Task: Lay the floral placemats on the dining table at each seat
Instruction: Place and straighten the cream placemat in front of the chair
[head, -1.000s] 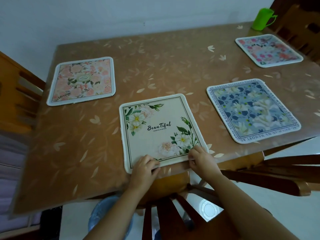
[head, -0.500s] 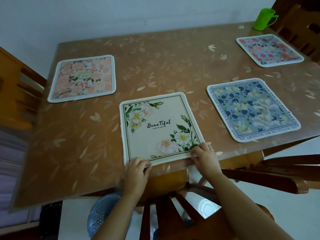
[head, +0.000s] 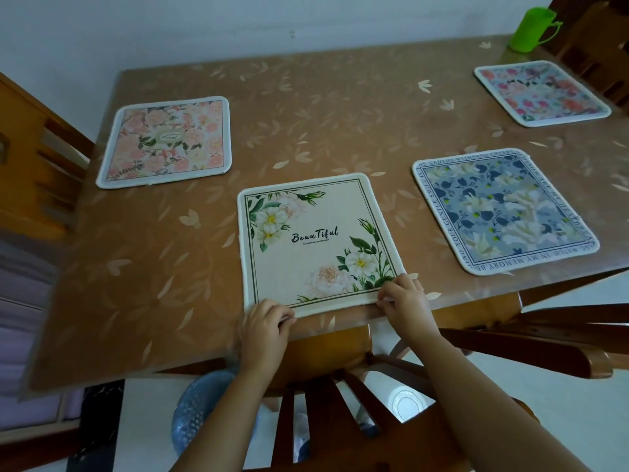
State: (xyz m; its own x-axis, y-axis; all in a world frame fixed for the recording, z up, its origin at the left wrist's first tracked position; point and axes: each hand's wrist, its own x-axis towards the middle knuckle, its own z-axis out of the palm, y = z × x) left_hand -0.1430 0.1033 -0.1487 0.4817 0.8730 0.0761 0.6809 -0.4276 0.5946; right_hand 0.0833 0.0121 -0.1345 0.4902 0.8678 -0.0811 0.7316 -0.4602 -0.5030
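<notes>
Drawn nearer the desk [head: 323, 107] edge, the cream placemat [head: 306, 247] lies flat; left hand [head: 263, 327] and right hand [head: 405, 296] pinch its 2 near corners, seemingly the best hold on light, limp cloth.

Dim, flat light with faint shadows. A pale sheen lies on the table [head: 340, 107] at its far right. Its edges bow; left of it, everything blurs.

The cream placemat [head: 316, 240] has both near corners hidden under the left hand [head: 263, 323] and right hand [head: 405, 298]. The fine print below its "Beautiful" is too small to read. Right of it, the counter [head: 340, 114] runs past the picture's edge.
</notes>
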